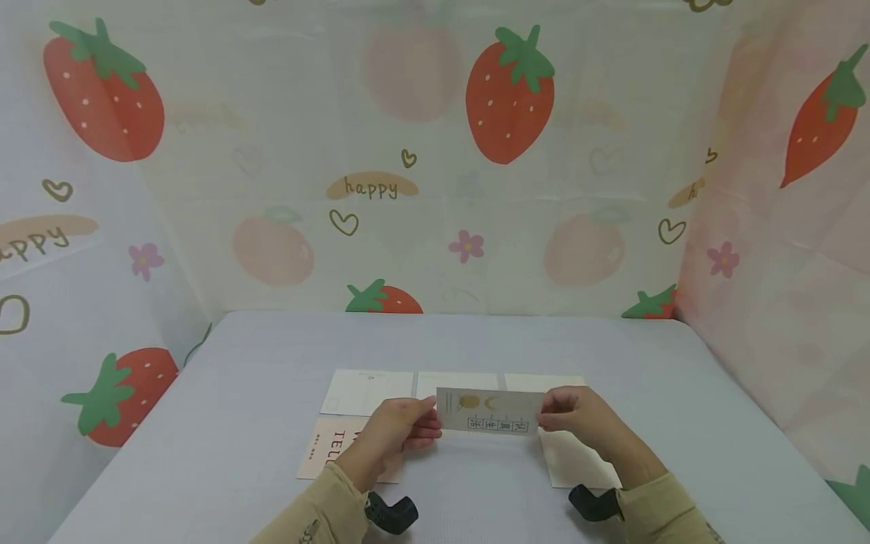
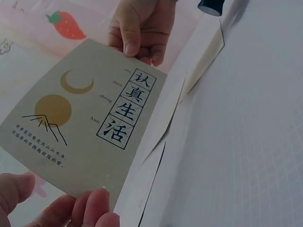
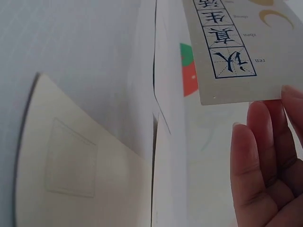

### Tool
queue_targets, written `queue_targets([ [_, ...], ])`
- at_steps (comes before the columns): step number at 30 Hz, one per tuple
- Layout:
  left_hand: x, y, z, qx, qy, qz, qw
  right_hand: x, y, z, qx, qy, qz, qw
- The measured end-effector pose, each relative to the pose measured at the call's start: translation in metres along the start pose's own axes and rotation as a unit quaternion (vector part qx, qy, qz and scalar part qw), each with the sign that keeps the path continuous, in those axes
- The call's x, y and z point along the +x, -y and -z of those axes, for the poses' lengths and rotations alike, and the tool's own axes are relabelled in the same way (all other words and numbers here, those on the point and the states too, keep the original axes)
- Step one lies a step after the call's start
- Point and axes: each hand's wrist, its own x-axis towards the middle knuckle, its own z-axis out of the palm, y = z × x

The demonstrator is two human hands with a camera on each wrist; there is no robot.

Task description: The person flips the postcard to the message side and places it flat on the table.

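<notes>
Between the hands, raised over the table, is a printed postcard (image 1: 489, 412) with a gold sun and moon, line-drawn mountains and a boxed row of Chinese characters. My left hand (image 1: 401, 431) holds one short end, its fingertips overlapping the edge in the left wrist view. The opposite end is pinched by my right hand (image 1: 578, 419), thumb against curled fingers. Under the left hand lies a cream card (image 1: 319, 453) with red lettering, partly covered. A plain cream card (image 1: 578, 461) rests below the right hand, its faint stamp box showing in the right wrist view.
Behind the hands, pale cards (image 1: 367, 389) lie side by side in a row on the white table (image 1: 238, 393). Patterned cloth (image 1: 408, 249) with strawberries encloses the back and sides. A black curved piece (image 1: 394, 515) sits at each cuff.
</notes>
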Motion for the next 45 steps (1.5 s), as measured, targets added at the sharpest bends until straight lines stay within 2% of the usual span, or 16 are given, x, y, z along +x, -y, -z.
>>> queue_targets([
  [13,-0.002,-0.001,-0.003,0.004,0.006,-0.017,0.9998,0.0,-0.006,0.0,-0.032,-0.01,-0.013,0.9994],
  [25,0.001,0.002,-0.003,0.013,-0.006,-0.019,0.9997,0.0,-0.01,0.001,0.033,0.036,0.012,0.9987],
  [35,0.002,0.003,-0.003,0.025,-0.009,-0.017,0.9995,-0.002,-0.011,-0.002,-0.005,0.006,-0.009,0.9999],
  [45,0.004,0.005,-0.002,0.026,-0.014,-0.021,0.9993,0.0,-0.012,-0.004,0.005,0.015,-0.013,0.9998],
])
